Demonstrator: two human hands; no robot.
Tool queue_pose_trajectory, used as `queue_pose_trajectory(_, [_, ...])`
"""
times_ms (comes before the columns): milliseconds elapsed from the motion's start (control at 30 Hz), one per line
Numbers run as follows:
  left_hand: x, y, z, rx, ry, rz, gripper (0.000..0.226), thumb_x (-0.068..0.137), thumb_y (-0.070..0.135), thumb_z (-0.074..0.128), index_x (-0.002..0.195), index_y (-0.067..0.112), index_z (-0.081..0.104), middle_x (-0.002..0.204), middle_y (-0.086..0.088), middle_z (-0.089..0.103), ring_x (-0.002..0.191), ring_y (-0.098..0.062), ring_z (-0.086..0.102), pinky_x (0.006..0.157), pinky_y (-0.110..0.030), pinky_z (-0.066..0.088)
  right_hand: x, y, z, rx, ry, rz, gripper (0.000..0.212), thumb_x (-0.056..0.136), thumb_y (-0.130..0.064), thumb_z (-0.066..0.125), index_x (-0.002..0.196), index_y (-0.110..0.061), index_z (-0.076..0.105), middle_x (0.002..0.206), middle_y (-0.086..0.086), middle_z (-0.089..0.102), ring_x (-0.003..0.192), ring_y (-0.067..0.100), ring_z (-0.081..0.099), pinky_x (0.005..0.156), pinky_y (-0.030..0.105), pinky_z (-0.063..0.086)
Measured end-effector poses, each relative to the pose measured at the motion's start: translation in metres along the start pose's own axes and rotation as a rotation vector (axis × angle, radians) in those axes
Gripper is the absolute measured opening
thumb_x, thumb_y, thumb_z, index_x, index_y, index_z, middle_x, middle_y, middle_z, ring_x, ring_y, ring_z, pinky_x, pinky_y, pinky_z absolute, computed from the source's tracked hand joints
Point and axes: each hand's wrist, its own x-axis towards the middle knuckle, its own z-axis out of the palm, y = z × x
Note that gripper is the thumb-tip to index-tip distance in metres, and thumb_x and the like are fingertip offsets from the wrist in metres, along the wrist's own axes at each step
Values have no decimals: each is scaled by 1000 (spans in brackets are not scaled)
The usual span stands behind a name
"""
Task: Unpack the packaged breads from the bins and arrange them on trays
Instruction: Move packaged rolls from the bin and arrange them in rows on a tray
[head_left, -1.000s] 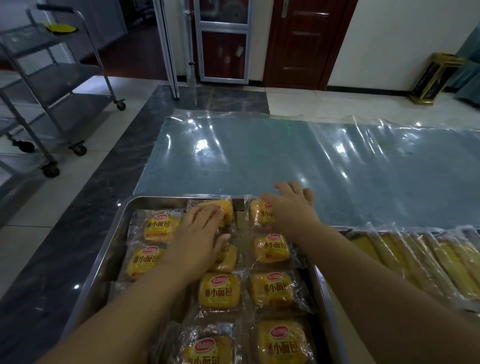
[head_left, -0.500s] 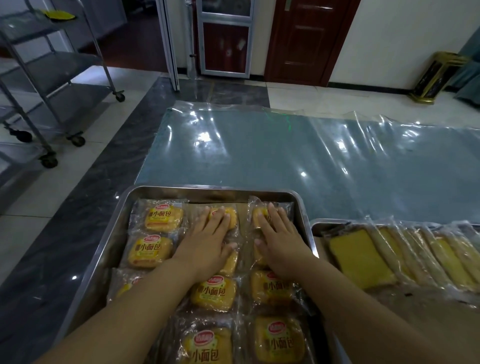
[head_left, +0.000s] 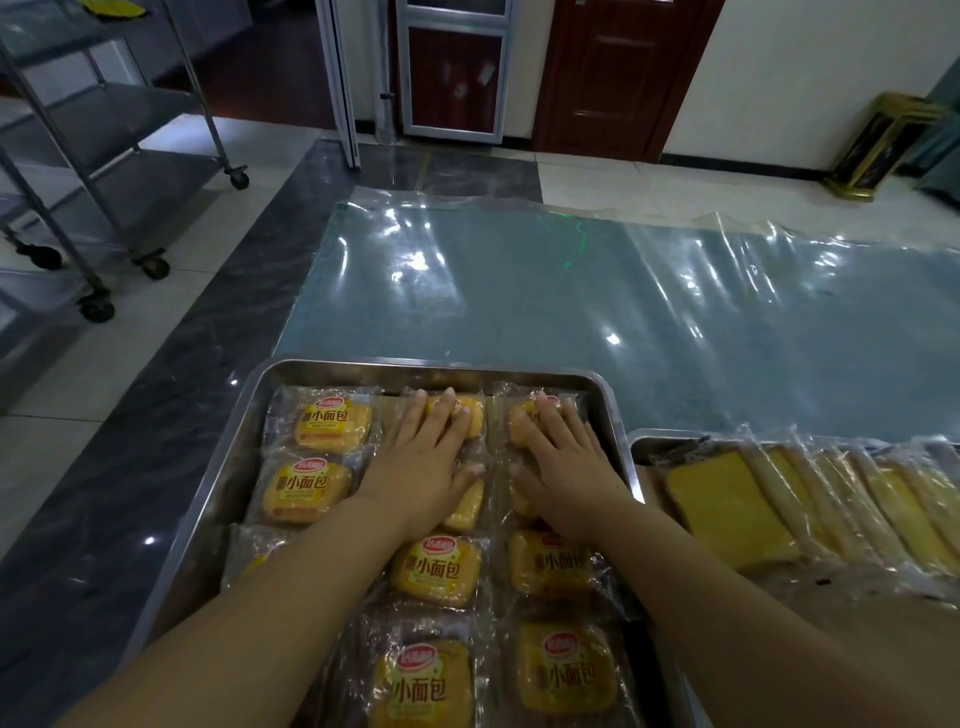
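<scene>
1. Beyond your fingertips stretches the clear plastic sheet (head_left: 571, 312), glossy and wrinkled, spread over a blue-grey table top.
2. Well off to the left of your left hand, a wheeled steel rack (head_left: 104, 156) stands on the tiled floor.
3. Both your hands are inside the steel tray (head_left: 363, 367); its far rim runs just past your fingertips.
4. A second tray (head_left: 640, 441) sits just to the right of your right hand. You cannot tell whether the two rims touch.
5. That second tray holds sliced bread packs (head_left: 727, 509), overlapping in a row that runs away to your right.
6. The small bread packs (head_left: 436, 569) fill the first tray in three columns: to the left of your left hand, under both palms, and back along your forearms.
7. Your left hand (head_left: 426, 467) lies palm down with fingers straight and slightly spread. It presses flat on the far packs of the middle column and grips nothing.
8. Your right hand (head_left: 566, 467) lies the same way, flat and open, on the far packs of the right column, close beside your left.
</scene>
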Motion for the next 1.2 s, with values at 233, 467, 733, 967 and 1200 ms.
queue_pose_trajectory(233, [-51,17,-14,-175,218,29,47,95,45,34,138,26,38,151,2,25,141,-17,9,107,-30,4,-56,-16,-3,105,202,13,59,96,-46,38,147,-23,23,157,-3,13,144,17,-2,111,30,2])
queue_pose_trajectory(467, [-83,23,0,-121,-47,47,49,97,49,28,142,32,33,156,9,13,144,-16,1,114,-39,18,-82,-22,12,61,0,-12,54,101,-34,28,151,-24,7,159,-2,-8,143,20,-17,114,34,-7])
queue_pose_trajectory(733, [-72,43,10,-132,43,-79,45,99,40,30,140,23,39,154,0,22,144,-25,5,115,-37,10,-79,-21,12,90,-45,14,57,101,-24,31,150,-25,2,158,-1,-13,142,21,-22,111,34,-12])
queue_pose_trajectory(967, [-78,45,6,-115,62,-102,43,99,40,27,136,27,44,152,-2,27,142,-26,13,112,-41,21,-88,-22,7,131,12,30,55,101,-28,33,150,-24,7,159,-1,-5,143,20,-16,113,34,-6])
queue_pose_trajectory(1200, [-131,59,-9,-217,248,-32,33,96,29,43,126,23,56,138,-2,46,129,-22,31,107,-36,25,-155,-30,12,213,299,-97,49,91,-21,58,138,-12,45,147,6,38,142,25,20,115,38,23])
